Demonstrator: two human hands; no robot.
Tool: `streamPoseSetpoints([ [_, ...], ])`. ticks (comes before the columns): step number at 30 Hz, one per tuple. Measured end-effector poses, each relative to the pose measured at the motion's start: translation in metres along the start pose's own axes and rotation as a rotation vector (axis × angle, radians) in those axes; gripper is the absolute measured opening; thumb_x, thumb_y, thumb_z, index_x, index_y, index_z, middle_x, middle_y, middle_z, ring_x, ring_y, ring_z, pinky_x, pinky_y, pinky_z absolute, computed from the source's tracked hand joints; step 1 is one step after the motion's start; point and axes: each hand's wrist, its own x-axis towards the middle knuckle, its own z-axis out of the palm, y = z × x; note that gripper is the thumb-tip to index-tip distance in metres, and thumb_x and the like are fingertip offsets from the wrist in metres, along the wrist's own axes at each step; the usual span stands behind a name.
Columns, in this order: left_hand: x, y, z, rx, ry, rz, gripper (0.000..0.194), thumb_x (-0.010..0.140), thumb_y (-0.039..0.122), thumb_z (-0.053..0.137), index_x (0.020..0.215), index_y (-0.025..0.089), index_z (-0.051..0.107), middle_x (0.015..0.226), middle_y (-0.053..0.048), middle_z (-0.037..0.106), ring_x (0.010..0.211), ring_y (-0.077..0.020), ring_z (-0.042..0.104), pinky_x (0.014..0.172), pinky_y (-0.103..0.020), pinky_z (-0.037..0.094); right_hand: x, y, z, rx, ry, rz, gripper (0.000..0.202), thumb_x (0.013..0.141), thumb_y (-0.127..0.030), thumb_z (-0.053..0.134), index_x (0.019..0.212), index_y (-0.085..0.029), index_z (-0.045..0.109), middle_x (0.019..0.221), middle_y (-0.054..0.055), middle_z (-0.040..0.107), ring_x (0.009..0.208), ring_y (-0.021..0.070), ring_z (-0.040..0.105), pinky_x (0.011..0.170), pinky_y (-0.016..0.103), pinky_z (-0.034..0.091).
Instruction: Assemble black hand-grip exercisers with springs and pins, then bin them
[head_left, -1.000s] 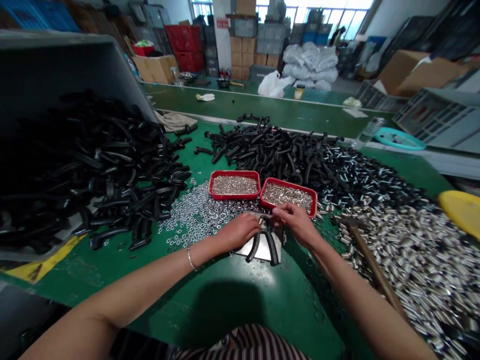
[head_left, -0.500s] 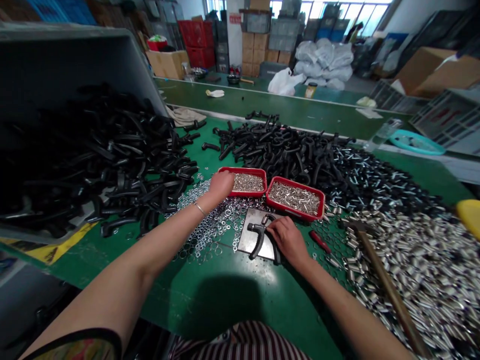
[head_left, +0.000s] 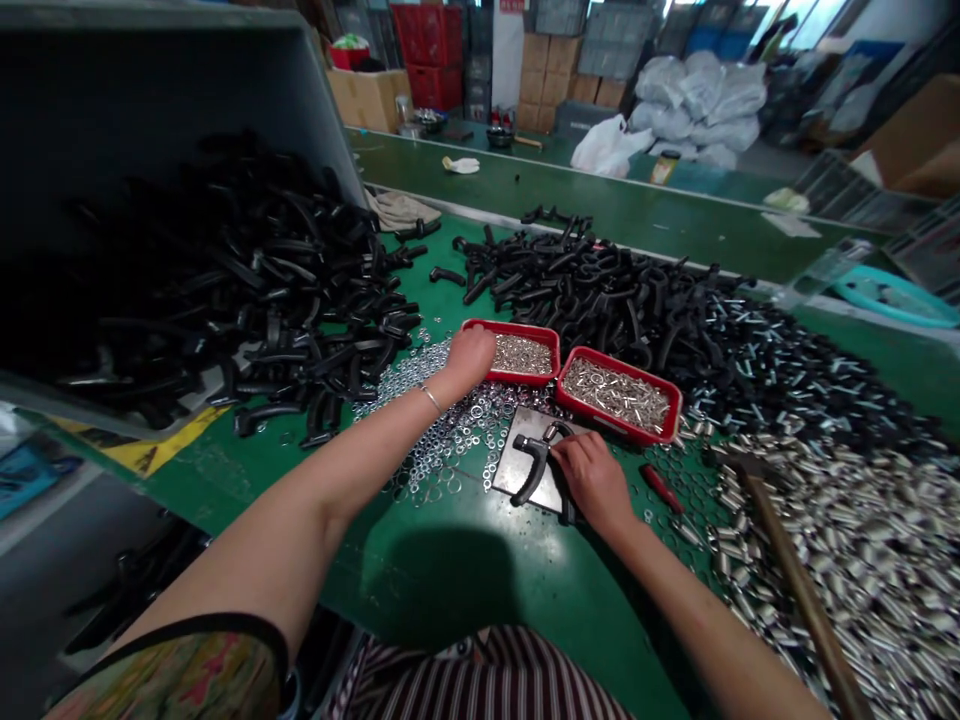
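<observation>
My left hand (head_left: 472,356) is over the left end of a red tray (head_left: 556,352) filled with tiny metal parts. Its fingers are curled together, and whatever is between them is hidden. My right hand (head_left: 597,482) pinches a curved black handle near its upper end, partly covering it. Beside that handle lies another curved black handle (head_left: 535,474). Both rest on a flat metal plate (head_left: 511,467). A second red tray (head_left: 673,428), holding small metal pins, stands just beyond my right hand.
Loose metal rings (head_left: 420,430) spread left of the plate. A red-handled screwdriver (head_left: 661,490) and a wooden-handled hammer (head_left: 795,580) lie right, by piled metal sleeves (head_left: 870,560). Black handles (head_left: 600,290) heap behind the trays; more fill a tipped grey bin (head_left: 330,110).
The view has tilted down and turned left, so everything sits further right in the picture. My left hand stays at the tray, and my right hand keeps its pinch on the handle.
</observation>
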Motion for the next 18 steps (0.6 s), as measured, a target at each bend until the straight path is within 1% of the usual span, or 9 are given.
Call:
streamPoseSetpoints([
  [3,-0.001,0.0,-0.002,-0.009,0.001,0.012,0.033,0.094,0.007,0.039,0.11,0.004,0.068,0.11,-0.021,0.067,0.106,-0.0277,0.065,0.092,-0.038,0.05,-0.003,0.0,0.0,-0.017,-0.029,-0.06,0.028,0.103,-0.028,0.043,0.098,-0.02,0.069,0.097,0.013,0.069,0.094,0.0282,0.057,0.083,0.042,0.051],
  [6,-0.002,-0.001,-0.004,-0.02,0.0,0.03,0.032,0.094,0.008,0.041,0.11,0.005,0.069,0.111,-0.02,0.067,0.107,-0.0276,0.065,0.094,-0.039,0.05,-0.002,0.0,-0.001,0.013,-0.053,-0.081,0.029,0.103,-0.027,0.041,0.102,-0.019,0.07,0.102,0.014,0.069,0.096,0.0285,0.057,0.083,0.043,0.052],
  [9,-0.003,-0.001,-0.006,-0.029,-0.007,0.028,0.032,0.093,0.006,0.041,0.109,0.004,0.069,0.111,-0.022,0.067,0.107,-0.0274,0.065,0.094,-0.038,0.05,0.0,0.003,-0.007,0.166,-0.078,-0.075,0.029,0.102,-0.029,0.042,0.106,-0.021,0.069,0.106,0.013,0.07,0.101,0.028,0.06,0.087,0.044,0.053],
  [11,-0.003,-0.001,-0.006,-0.035,-0.008,0.021,0.032,0.093,0.005,0.042,0.11,0.003,0.069,0.111,-0.022,0.067,0.108,-0.0271,0.064,0.094,-0.037,0.05,-0.006,0.015,-0.018,0.297,-0.088,-0.027,0.028,0.101,-0.032,0.043,0.111,-0.024,0.068,0.111,0.011,0.069,0.106,0.0267,0.062,0.092,0.045,0.052],
  [13,-0.004,-0.002,-0.006,-0.043,-0.009,0.02,0.031,0.094,0.005,0.043,0.11,0.003,0.069,0.112,-0.022,0.067,0.107,-0.0265,0.065,0.093,-0.036,0.05,-0.026,0.037,-0.036,0.316,-0.042,0.106,0.029,0.1,-0.038,0.043,0.116,-0.027,0.065,0.118,0.01,0.067,0.109,0.0267,0.063,0.095,0.047,0.051],
  [14,-0.004,-0.002,-0.006,-0.048,-0.01,0.02,0.031,0.094,0.005,0.043,0.11,0.004,0.069,0.111,-0.021,0.067,0.107,-0.0263,0.065,0.093,-0.036,0.051,-0.041,0.052,-0.047,0.242,0.015,0.202,0.031,0.099,-0.042,0.043,0.118,-0.028,0.063,0.117,0.011,0.067,0.106,0.0284,0.064,0.093,0.049,0.051],
  [15,-0.004,-0.002,-0.006,-0.052,-0.011,0.02,0.03,0.094,0.005,0.043,0.109,0.004,0.069,0.111,-0.021,0.067,0.106,-0.0263,0.065,0.092,-0.035,0.051,-0.059,0.068,-0.058,0.133,0.07,0.286,0.032,0.097,-0.044,0.043,0.118,-0.028,0.062,0.114,0.013,0.066,0.105,0.0314,0.064,0.091,0.052,0.051],
  [16,-0.003,-0.001,-0.006,-0.055,-0.012,0.018,0.03,0.094,0.005,0.043,0.109,0.003,0.069,0.11,-0.022,0.067,0.106,-0.0266,0.066,0.092,-0.036,0.051,-0.079,0.083,-0.07,0.004,0.077,0.334,0.033,0.096,-0.047,0.043,0.116,-0.029,0.062,0.11,0.015,0.066,0.104,0.0351,0.063,0.089,0.056,0.049],
  [18,-0.003,0.0,-0.005,-0.059,-0.007,0.011,0.031,0.095,0.004,0.041,0.11,0.002,0.068,0.112,-0.023,0.066,0.108,-0.028,0.065,0.093,-0.037,0.051,-0.118,0.109,-0.09,-0.271,0.08,0.38,0.034,0.093,-0.054,0.038,0.105,-0.033,0.062,0.099,0.02,0.064,0.101,0.044,0.06,0.082,0.064,0.044],
])
